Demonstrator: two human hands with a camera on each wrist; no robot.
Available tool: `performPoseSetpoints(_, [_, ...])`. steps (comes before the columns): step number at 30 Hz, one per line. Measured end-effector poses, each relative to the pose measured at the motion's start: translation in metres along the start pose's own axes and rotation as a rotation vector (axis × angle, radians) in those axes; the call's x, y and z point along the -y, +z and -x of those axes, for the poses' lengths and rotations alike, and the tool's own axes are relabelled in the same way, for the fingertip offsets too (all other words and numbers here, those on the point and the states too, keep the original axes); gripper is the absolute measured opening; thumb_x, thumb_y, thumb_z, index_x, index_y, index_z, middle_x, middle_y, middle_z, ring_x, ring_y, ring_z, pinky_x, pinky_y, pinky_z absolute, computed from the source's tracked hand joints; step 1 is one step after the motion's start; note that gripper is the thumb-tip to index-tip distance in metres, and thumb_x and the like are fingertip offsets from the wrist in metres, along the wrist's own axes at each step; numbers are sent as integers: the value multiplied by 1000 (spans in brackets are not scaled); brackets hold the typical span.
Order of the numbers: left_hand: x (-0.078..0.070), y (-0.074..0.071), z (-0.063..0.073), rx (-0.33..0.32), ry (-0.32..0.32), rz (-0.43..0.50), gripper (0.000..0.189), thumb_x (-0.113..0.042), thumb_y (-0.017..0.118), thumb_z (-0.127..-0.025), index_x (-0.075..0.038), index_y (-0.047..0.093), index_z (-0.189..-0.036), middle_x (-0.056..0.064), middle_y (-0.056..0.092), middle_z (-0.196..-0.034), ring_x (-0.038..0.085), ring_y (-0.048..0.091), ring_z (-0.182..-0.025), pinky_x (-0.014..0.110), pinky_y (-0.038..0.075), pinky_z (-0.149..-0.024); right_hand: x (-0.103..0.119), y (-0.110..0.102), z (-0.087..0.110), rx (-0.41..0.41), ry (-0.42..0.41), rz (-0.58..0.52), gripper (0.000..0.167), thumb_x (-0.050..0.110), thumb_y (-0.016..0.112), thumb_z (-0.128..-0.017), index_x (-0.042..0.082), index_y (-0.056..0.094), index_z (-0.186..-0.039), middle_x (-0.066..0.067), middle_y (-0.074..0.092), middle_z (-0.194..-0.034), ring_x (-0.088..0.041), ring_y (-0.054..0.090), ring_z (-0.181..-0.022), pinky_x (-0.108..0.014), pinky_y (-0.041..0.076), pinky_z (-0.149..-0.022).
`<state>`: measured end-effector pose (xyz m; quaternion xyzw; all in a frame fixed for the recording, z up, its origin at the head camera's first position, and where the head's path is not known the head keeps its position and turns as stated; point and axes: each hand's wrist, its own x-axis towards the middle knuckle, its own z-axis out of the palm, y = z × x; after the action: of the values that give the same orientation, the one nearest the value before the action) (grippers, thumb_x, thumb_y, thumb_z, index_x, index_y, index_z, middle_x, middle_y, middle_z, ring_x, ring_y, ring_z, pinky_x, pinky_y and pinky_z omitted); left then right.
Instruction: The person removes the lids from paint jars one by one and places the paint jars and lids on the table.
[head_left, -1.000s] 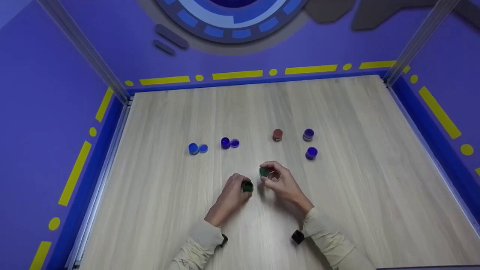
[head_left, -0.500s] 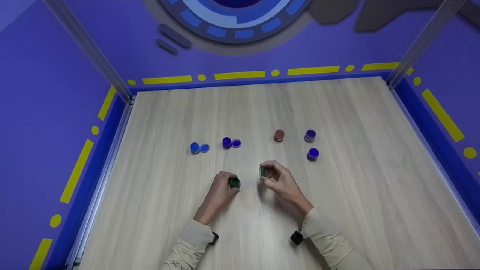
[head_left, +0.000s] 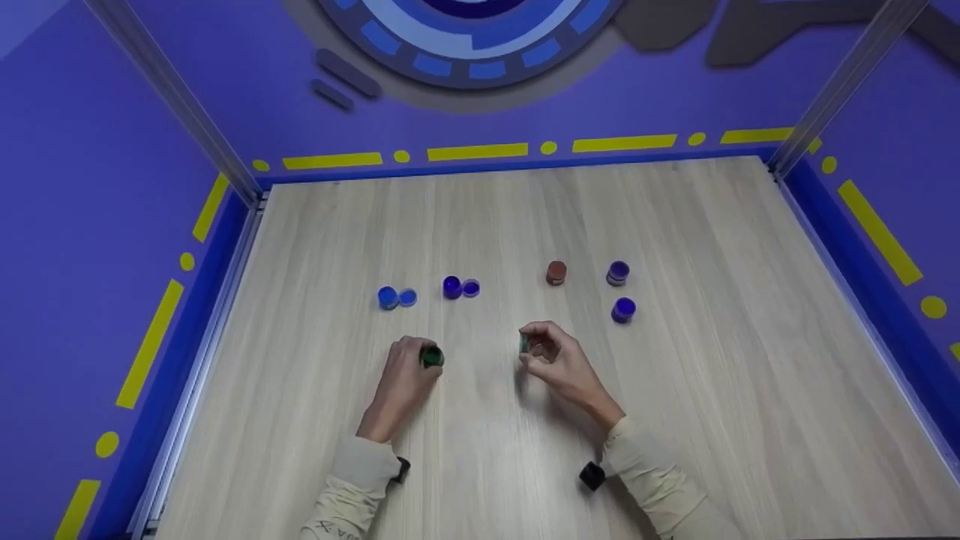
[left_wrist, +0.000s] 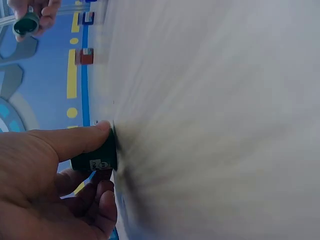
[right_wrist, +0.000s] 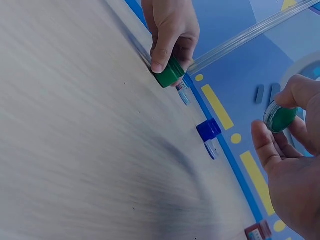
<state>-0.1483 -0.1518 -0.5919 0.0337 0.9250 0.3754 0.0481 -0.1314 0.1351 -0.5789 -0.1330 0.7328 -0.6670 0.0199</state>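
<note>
Over wood (head_left: pixel 487 465), left fingers (left_wrist: pixel 75 142) clamp a green jar (left_wrist: pixel 97 158); right fingers (right_wrist: pixel 266 145) pinch a lid (right_wrist: pixel 283 119).

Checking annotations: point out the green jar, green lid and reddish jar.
Green jar (right_wrist: pixel 168 76), right wrist view: on its side wall.
Green lid (right_wrist: pixel 283 119), right wrist view: on its green face.
Reddish jar (head_left: pixel 556 271), head view: on its top.

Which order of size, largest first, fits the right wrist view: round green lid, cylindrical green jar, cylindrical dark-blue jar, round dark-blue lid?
Green lid and green jar: too alike to rank
Dark-blue jar
Dark-blue lid
</note>
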Motion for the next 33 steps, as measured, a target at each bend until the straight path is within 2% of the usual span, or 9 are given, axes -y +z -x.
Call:
performPoseSetpoints(6, [15,-18,-2,-14,-56,-8,36,-7,76,-91,3,66,-124,18,62,-121,34,54,-118,50,45,-101,1,2,1,2,-17,-24,39,-11,68,-89,-12,58,-126,-25,61,-119,-21,60,-102,-23,52,-86])
performPoseSetpoints(11, [26,-30,-6,-47,-65,-10,37,-6,75,-90,5,65,-124,21,63,-119,36,56,-117,52,44,-101,3,2,0,-5,-7,-23,41,-12,67,-90,-12,57,-129,-29,59,-120,-23,60,-103,-23,51,-87])
performPoseSetpoints(16, [30,-38,-8,-68,-91,-8,38,-3,74,-90,8,65,-125,22,63,-117,37,56,-116,52,44,-102,3,2,-2,-7,-28,4,42,-11,67,-90,-7,61,-131,-20,63,-115,-25,59,-100,-25,50,-86])
performPoseSetpoints(20, [32,-41,-9,-83,-108,16,39,-1,73,-91,9,62,-127,23,61,-119,37,56,-118,52,43,-104,3,3,-3,-7,-43,26,40,-10,67,-91,-2,65,-130,-15,63,-113,-24,58,-99,-25,50,-84])
performPoseSetpoints(25, [33,-42,-12,-104,-130,48,43,-3,70,-94,9,57,-133,26,58,-126,38,53,-125,52,42,-107,6,6,-6,-2,-45,10,37,-12,68,-91,-4,64,-127,-20,64,-115,-23,59,-98,-25,50,-83])
performPoseSetpoints(29, [35,-42,-15,-119,-139,74,38,-2,68,-94,9,58,-129,25,58,-123,37,54,-122,51,43,-105,8,10,-10,6,-49,-11,37,-12,68,-90,-8,62,-126,-21,65,-114,-24,60,-97,-26,51,-83])
performPoseSetpoints(33, [36,-42,-19,-136,-119,76,35,1,69,-91,11,60,-124,25,59,-119,38,56,-117,51,45,-102,12,12,-16,18,-55,-23,35,-10,69,-91,-8,60,-125,-21,64,-117,-24,61,-99,-28,52,-83])
